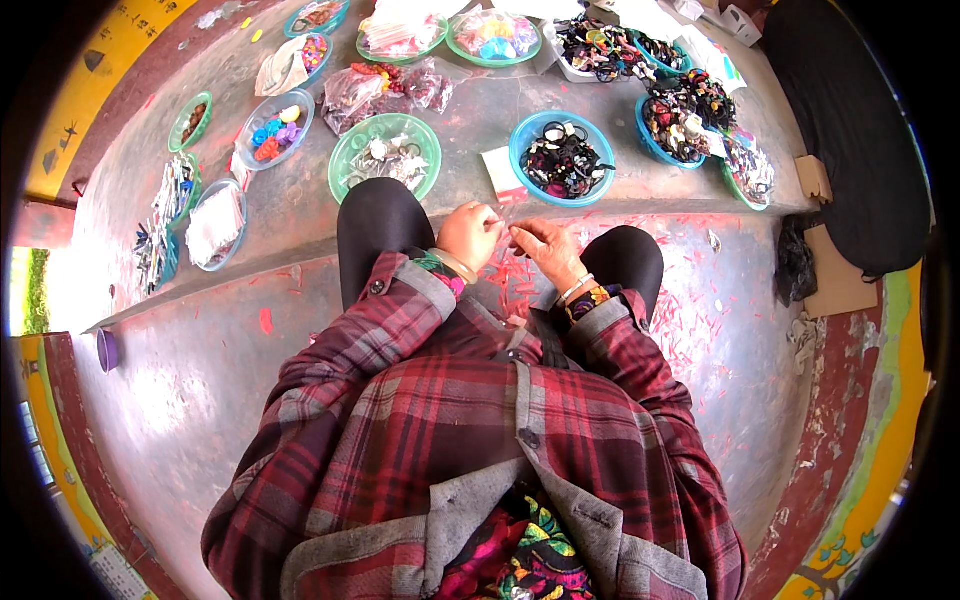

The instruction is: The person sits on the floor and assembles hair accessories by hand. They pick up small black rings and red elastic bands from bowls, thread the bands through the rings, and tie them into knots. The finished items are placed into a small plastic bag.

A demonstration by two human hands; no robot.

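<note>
Both my hands meet above the floor between my knees. My left hand (470,236) is closed, its thumb and fingers pinched together. Close beside it, my right hand (548,250) is also closed in a pinch, with its fingertips turned toward the left hand. Whatever lies between the fingers is too small to make out. Just ahead of the hands stands a blue bowl (519,178) of black bands with small ornaments. A green bowl (340,166) with small white and silvery pieces is beyond my left knee. Next to the blue bowl lies a white and red card (502,176).
Red strips (690,325) litter the lower floor. On the raised step are a bowl of colourful pieces (270,137), plastic bags (385,92) and a heaped bowl of dark bands (690,115). A black bag (795,260) and cardboard (838,275) lie right; a purple cup (107,350) stands left.
</note>
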